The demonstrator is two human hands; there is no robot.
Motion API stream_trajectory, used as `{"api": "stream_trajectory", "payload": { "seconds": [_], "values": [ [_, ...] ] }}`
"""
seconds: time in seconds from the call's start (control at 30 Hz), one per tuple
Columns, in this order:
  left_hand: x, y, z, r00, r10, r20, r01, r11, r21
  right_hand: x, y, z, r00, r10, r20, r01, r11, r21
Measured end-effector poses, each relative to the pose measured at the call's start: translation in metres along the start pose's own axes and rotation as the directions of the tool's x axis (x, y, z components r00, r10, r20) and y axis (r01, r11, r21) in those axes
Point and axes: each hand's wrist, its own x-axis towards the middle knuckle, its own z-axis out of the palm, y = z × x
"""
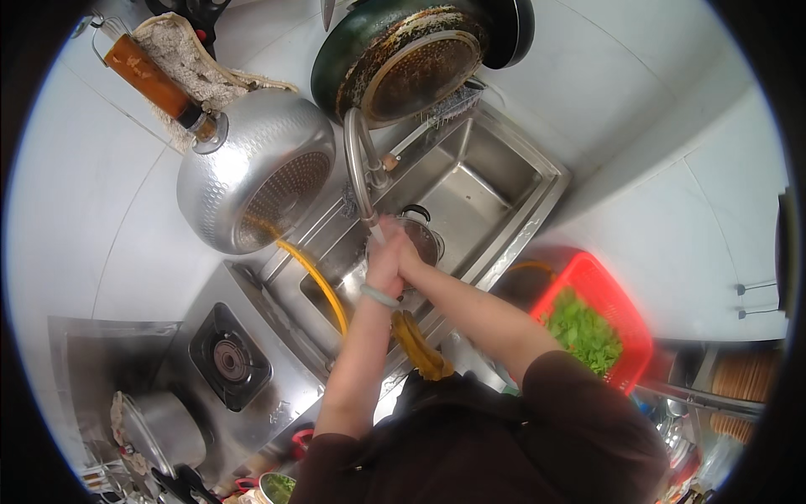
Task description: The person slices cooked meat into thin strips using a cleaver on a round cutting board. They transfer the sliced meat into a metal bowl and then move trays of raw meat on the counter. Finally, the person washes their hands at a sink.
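My left hand [383,261], with a pale bangle [379,296] at its wrist, is pressed together with my right hand [402,247] under the metal faucet [357,167]. Water runs from the spout onto them. Blur and overlap hide most of the fingers, and I see no object between the palms. Just beneath the hands, a round pot [429,242] with a black handle [416,212] sits in the stainless steel sink [469,179]. Its near side is covered by my hands.
A yellow hose [318,277] curves into the sink's left part. A brown cloth [420,353] hangs at the front edge. Pans, including a hammered metal one [264,145], hang behind. The gas burner [230,358] is left; a red basket [636,324] of leafy greens [582,331] is right.
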Motion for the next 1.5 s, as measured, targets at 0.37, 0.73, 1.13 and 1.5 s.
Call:
{"api": "stream_trajectory", "payload": {
  "seconds": [0.37, 0.73, 1.13, 1.5],
  "values": [
    [0.005, 0.017, -0.017, 0.985, -0.170, 0.003, 0.132, 0.753, -0.644, -0.025, -0.064, -0.004, 1.000, 0.022, -0.010, -0.021, 0.997, 0.074],
    [0.001, 0.008, -0.013, 0.851, -0.029, 0.525, -0.465, -0.508, 0.725, -0.017, -0.008, 0.002, 0.940, -0.280, 0.196, 0.336, 0.863, -0.377],
    [-0.052, 0.048, 0.010, 0.932, 0.245, 0.269, -0.363, 0.594, 0.718, 0.028, 0.044, -0.010, 0.763, 0.447, 0.467, -0.647, 0.513, 0.564],
    [-0.016, 0.008, 0.004, 0.975, -0.138, 0.177, 0.218, 0.757, -0.616, 0.012, 0.012, 0.016, 0.957, 0.281, 0.078, -0.283, 0.832, 0.477]
  ]
}}
